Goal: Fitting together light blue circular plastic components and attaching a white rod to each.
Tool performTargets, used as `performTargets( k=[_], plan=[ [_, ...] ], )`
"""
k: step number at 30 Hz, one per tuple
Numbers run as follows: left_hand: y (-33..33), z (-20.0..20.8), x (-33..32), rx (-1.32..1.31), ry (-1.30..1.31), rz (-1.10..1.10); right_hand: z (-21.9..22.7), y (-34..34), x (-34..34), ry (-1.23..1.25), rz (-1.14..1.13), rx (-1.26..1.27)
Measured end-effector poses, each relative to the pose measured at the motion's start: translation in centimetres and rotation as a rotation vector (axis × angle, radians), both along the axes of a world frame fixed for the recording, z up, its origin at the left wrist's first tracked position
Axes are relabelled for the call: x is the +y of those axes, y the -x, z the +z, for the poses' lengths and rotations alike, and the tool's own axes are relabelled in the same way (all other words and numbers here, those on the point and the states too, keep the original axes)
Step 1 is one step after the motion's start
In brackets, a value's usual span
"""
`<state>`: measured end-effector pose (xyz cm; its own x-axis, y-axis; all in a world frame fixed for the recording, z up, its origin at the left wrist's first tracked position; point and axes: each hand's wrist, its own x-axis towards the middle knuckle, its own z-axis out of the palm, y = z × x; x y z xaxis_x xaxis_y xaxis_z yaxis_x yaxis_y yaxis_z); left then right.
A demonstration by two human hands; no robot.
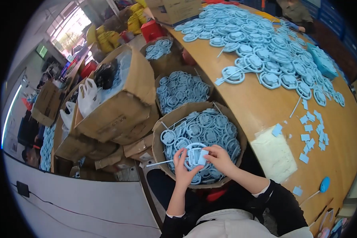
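Note:
Over an open cardboard box (pixel 157 137) filled with similar pieces, my left hand (pixel 182 171) is closed on a light-blue round plastic frame (pixel 192 148) with a thin stick pointing left. My right hand (pixel 221 159) pinches a small light-blue rectangular plate (pixel 202 157) against the frame's right side. Whether the plate is seated in the frame or only touching it, I cannot tell. Both hands are close together, with fingers curled.
A heap of light-blue round frames (pixel 261 51) covers the far part of the wooden table (pixel 242 115). Several small plates (pixel 308 127) lie nearer, beside a whitish sheet (pixel 274 156). A blue disc on a stick (pixel 324 184) rests near the right edge. Large cartons (pixel 119 119) stand left.

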<state>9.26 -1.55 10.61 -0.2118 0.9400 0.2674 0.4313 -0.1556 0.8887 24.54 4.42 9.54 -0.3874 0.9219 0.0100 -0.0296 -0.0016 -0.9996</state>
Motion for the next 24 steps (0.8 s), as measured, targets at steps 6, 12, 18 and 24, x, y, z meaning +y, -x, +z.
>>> performTargets(
  k=[6, 12, 18, 24],
  plan=[
    [-0.5, 0.9, -1.3, 0.091, -0.009, 0.005, 2.4, 0.0, -0.8, 0.140, -0.010, 0.019],
    [-0.7, 1.2, -0.9, 0.133, 0.003, -0.035, 2.3, -0.1, -0.5, 0.178, -0.032, 0.113],
    [-0.8, 1.4, -0.8, 0.185, -0.002, -0.009, 1.4, 0.1, -0.2, 0.258, 0.002, 0.211],
    [-0.8, 1.2, -0.8, 0.164, 0.014, -0.009, 1.3, -0.2, 0.0, 0.277, 0.045, 0.152]
  ],
)
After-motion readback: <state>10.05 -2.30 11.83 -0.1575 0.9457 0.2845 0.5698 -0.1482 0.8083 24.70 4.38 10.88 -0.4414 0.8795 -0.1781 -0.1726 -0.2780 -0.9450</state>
